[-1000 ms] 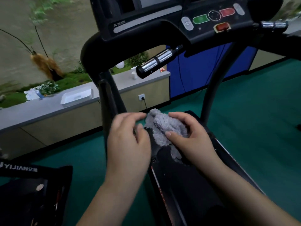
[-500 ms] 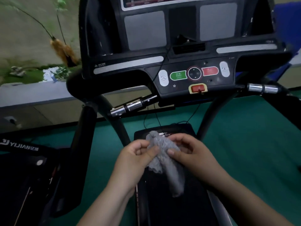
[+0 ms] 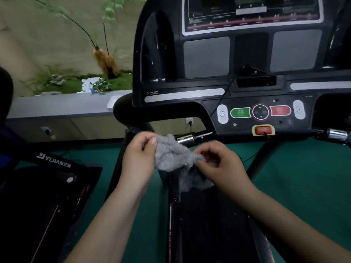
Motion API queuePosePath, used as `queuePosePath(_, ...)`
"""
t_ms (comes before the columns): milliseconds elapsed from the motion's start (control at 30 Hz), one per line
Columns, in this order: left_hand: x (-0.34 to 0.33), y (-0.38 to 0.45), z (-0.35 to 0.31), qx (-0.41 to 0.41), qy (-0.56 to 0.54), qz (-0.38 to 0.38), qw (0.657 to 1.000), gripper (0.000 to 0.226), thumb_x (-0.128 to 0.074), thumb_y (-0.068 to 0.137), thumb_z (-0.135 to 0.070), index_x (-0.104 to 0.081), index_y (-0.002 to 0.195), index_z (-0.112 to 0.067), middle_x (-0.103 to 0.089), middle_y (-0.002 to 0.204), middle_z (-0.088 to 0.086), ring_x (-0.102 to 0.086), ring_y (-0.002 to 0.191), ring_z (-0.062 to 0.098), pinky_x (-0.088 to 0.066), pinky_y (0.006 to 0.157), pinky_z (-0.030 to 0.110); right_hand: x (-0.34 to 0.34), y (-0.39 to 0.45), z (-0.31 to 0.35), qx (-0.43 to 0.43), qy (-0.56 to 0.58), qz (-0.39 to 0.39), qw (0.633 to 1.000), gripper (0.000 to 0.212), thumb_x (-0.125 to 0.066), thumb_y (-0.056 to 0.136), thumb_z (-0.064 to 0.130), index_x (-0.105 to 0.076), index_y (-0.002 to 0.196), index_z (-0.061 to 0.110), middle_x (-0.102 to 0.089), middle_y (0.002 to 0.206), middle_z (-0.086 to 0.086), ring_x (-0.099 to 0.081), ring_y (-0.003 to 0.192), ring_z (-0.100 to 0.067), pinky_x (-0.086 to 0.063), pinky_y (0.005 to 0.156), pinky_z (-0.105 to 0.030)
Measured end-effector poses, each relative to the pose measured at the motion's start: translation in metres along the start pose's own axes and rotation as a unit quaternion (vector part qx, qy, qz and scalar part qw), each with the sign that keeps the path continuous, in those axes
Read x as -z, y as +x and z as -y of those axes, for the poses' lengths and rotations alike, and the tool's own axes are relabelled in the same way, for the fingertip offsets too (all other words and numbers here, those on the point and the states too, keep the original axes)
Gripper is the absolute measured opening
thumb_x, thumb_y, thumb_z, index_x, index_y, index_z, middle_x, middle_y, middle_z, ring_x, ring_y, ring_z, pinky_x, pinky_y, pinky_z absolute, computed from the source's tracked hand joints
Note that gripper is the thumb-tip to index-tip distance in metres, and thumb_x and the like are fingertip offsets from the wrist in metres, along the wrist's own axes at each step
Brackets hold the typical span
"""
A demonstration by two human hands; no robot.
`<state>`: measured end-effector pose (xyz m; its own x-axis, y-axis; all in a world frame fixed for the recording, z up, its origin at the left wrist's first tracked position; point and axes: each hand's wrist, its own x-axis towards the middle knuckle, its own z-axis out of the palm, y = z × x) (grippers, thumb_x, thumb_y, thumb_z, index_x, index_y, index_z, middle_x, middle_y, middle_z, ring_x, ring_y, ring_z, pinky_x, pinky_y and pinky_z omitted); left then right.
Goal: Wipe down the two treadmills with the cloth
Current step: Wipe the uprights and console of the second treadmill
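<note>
The grey cloth (image 3: 174,154) was held bunched between both hands below the treadmill console (image 3: 252,111). The left hand (image 3: 137,158) gripped its upper left edge; the right hand (image 3: 220,164) pinched its lower right edge, just beneath the chrome handlebar sensor (image 3: 187,138).

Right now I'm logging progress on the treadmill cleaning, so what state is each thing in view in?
cloth: bunched, held in the air between both hands, touching no treadmill surface
left hand: pinching the cloth's left edge
right hand: gripping the cloth's right side
console display: dark, looks off
wall socket: plug inserted
second treadmill: at left, untouched
</note>
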<state>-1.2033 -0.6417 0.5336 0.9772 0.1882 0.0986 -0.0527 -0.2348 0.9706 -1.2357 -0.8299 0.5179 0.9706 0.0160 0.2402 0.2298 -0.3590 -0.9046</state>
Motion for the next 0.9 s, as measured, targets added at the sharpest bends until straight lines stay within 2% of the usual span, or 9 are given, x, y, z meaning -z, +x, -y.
queuePosePath(100,-0.009,0.041,-0.008,-0.035,-0.001,0.017,0.999,0.027,-0.05,0.097,-0.012,-0.065,0.083,-0.029,-0.068,0.087,-0.003,-0.063,0.083,0.015,-0.052,0.075,0.036,-0.005,0.023,-0.006,0.084,-0.076,-0.027,0.993,0.026,-0.073,0.075,0.001,-0.069,0.087,0.023,-0.061,0.091,0.002,-0.059,0.085,-0.006,-0.042,0.077,-0.009)
queuePosePath(233,-0.029,0.075,-0.005,-0.056,0.034,0.036,0.997,0.017,-0.058,0.093,-0.013,-0.062,0.089,-0.03,-0.065,0.089,-0.012,-0.061,0.084,0.001,-0.048,0.075,0.021,-0.007,0.035,-0.018,0.129,-0.115,-0.042,0.984,0.023,-0.074,0.076,0.004,-0.073,0.095,0.017,-0.06,0.093,0.0,-0.058,0.089,-0.002,-0.042,0.082,-0.011)
queuePosePath(333,-0.04,0.086,0.006,-0.139,0.129,0.015,0.982,0.015,-0.069,0.084,-0.014,-0.061,0.088,-0.025,-0.059,0.091,-0.011,-0.055,0.085,-0.002,-0.041,0.077,0.009,-0.005,0.04,-0.025,0.142,-0.139,-0.027,0.98,0.027,-0.073,0.077,0.001,-0.074,0.101,0.015,-0.059,0.097,0.001,-0.058,0.093,-0.003,-0.042,0.086,-0.01)
queuePosePath(433,-0.049,0.087,0.024,-0.229,0.298,0.071,0.924,0.01,-0.075,0.077,-0.011,-0.071,0.082,-0.018,-0.055,0.089,-0.004,-0.054,0.087,0.017,-0.048,0.08,0.028,0.001,0.045,-0.028,0.156,-0.174,0.005,0.972,0.029,-0.07,0.076,0.001,-0.073,0.103,0.012,-0.061,0.1,-0.003,-0.058,0.093,-0.008,-0.042,0.085,-0.009)
queuePosePath(533,-0.048,0.079,0.026,-0.209,0.338,0.112,0.911,0.009,-0.067,0.085,-0.015,-0.075,0.09,-0.015,-0.067,0.088,0.002,-0.061,0.087,0.025,-0.05,0.079,0.037,0.024,0.053,-0.029,0.154,-0.206,-0.034,0.966,0.027,-0.069,0.077,0.004,-0.073,0.102,0.014,-0.061,0.1,-0.001,-0.059,0.094,-0.016,-0.045,0.086,-0.018)
queuePosePath(667,-0.043,0.053,0.024,-0.218,0.398,0.148,0.879,0.051,-0.037,0.092,-0.046,-0.068,0.117,-0.015,-0.069,0.113,0.003,-0.06,0.106,0.027,-0.046,0.094,0.035,0.058,0.073,-0.039,0.172,-0.277,-0.072,0.943,0.029,-0.07,0.079,0.006,-0.071,0.107,0.012,-0.059,0.113,-0.006,-0.055,0.107,-0.024,-0.04,0.097,-0.029)
queuePosePath(767,-0.067,0.032,0.03,-0.175,0.477,0.165,0.845,0.07,-0.033,0.088,-0.055,-0.042,0.142,-0.011,-0.048,0.14,0.006,-0.043,0.131,0.026,-0.027,0.115,0.041,0.067,0.09,-0.05,0.202,-0.327,-0.052,0.922,0.032,-0.067,0.082,0.011,-0.067,0.114,0.01,-0.056,0.126,-0.011,-0.051,0.117,-0.029,-0.038,0.102,-0.034)
queuePosePath(833,-0.094,0.03,0.029,-0.19,0.51,0.144,0.826,0.064,-0.032,0.088,-0.05,-0.047,0.134,-0.009,-0.055,0.124,0.009,-0.052,0.117,0.029,-0.036,0.107,0.042,0.069,0.097,-0.055,0.221,-0.348,-0.033,0.911,0.035,-0.064,0.084,0.016,-0.066,0.118,0.011,-0.053,0.133,-0.011,-0.048,0.124,-0.03,-0.037,0.105,-0.041)
queuePosePath(900,-0.116,0.04,0.024,-0.225,0.531,0.12,0.808,0.046,-0.031,0.089,-0.044,-0.056,0.112,-0.012,-0.061,0.099,0.006,-0.059,0.09,0.028,-0.045,0.084,0.04,0.07,0.101,-0.057,0.234,-0.348,-0.022,0.907,0.036,-0.061,0.085,0.02,-0.065,0.12,0.011,-0.052,0.136,-0.01,-0.046,0.127,-0.031,-0.037,0.106,-0.044)
